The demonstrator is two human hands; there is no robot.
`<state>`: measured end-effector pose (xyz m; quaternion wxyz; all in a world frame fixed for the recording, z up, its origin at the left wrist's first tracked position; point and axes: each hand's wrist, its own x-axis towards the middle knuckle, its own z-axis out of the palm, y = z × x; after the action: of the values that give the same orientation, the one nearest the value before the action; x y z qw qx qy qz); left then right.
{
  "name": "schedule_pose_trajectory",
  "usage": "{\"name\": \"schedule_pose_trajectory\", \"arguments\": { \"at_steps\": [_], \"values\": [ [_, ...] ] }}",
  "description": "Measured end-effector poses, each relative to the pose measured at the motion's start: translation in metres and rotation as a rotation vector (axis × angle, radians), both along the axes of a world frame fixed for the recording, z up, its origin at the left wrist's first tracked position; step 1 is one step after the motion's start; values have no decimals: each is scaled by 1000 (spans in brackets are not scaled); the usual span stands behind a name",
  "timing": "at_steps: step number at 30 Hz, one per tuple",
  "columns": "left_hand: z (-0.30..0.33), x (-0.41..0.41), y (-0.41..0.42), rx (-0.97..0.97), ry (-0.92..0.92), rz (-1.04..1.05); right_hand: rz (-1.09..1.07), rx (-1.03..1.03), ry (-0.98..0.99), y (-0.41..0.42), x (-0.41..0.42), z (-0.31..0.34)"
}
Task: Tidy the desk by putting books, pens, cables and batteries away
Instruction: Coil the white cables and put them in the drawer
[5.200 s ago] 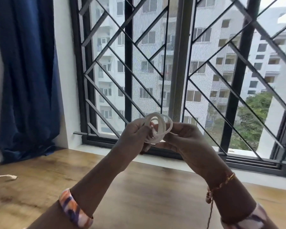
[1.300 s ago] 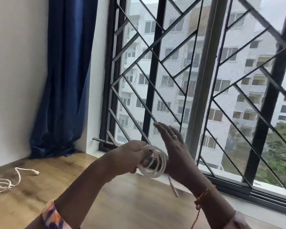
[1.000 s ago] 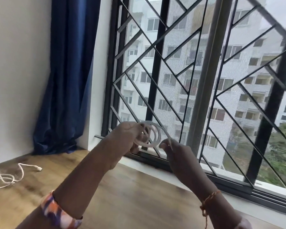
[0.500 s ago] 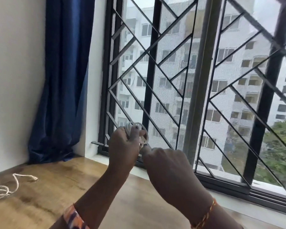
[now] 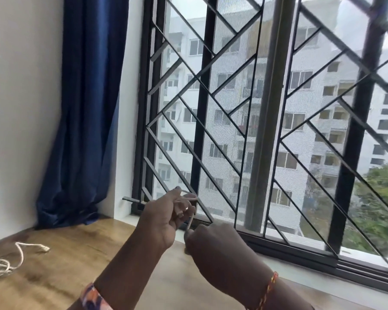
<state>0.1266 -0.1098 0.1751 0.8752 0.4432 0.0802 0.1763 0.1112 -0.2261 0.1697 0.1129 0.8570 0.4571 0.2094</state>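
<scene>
A white cable (image 5: 189,217) is held up in the air in front of the window (image 5: 267,121), above the wooden desk (image 5: 81,260). Its bundled loops are gathered in the left hand (image 5: 166,217), and a short straight stretch runs down from that hand toward five o'clock, into the right hand (image 5: 213,245). The long axis of this stretch lies between eleven and five o'clock. The cable's end cannot be made out.

The left hand is curled closed around the loops, with the thumb and forefinger raised at the top and a loop seen over them. The right hand is clenched into a fist on the lower stretch of cable, its back turned to the camera, so the fingers are hidden. The two hands are just beside each other, joined by the taut cable.

A second white cable (image 5: 7,260) lies loose on the desk at about nine o'clock from the hands, well apart from them, its plug end pointing toward three o'clock. A blue curtain (image 5: 83,121) hangs at ten o'clock, bunched at the corner where the desk meets the wall. The black window frame is seen along the far desk edge, close behind the hands. Bare desk surface is left open below and to the left of the hands.
</scene>
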Motion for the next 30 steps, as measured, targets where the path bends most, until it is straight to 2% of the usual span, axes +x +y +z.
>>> {"name": "schedule_pose_trajectory", "arguments": {
  "at_steps": [2,4,6,7,10,13,20,23,25,27,30],
  "values": [
    [-9,-1,-1,196,-33,31,36,59,-9,-2,1,0],
    [-17,-2,1,529,-45,36,80,132,-45,-6,2,4],
    [-19,-4,6,766,-60,-73,149,204,-21,-11,1,9],
    [-18,-6,8,807,-79,-160,188,246,5,-14,1,10],
    [-12,-11,11,800,-116,-360,302,415,130,-20,0,14],
    [-9,-14,10,807,-175,-406,265,586,233,-23,4,10],
    [-6,-17,1,775,-241,-461,225,821,196,-23,9,-1],
    [-1,-19,-1,877,-259,-389,314,1017,243,-23,9,-5],
    [3,-21,1,955,-277,-345,393,1158,352,-23,8,-5],
    [6,-23,2,994,-315,-369,444,1261,432,-23,7,-4],
    [7,-27,8,1049,-335,-461,379,1339,390,-25,12,-3]
  ]
}}
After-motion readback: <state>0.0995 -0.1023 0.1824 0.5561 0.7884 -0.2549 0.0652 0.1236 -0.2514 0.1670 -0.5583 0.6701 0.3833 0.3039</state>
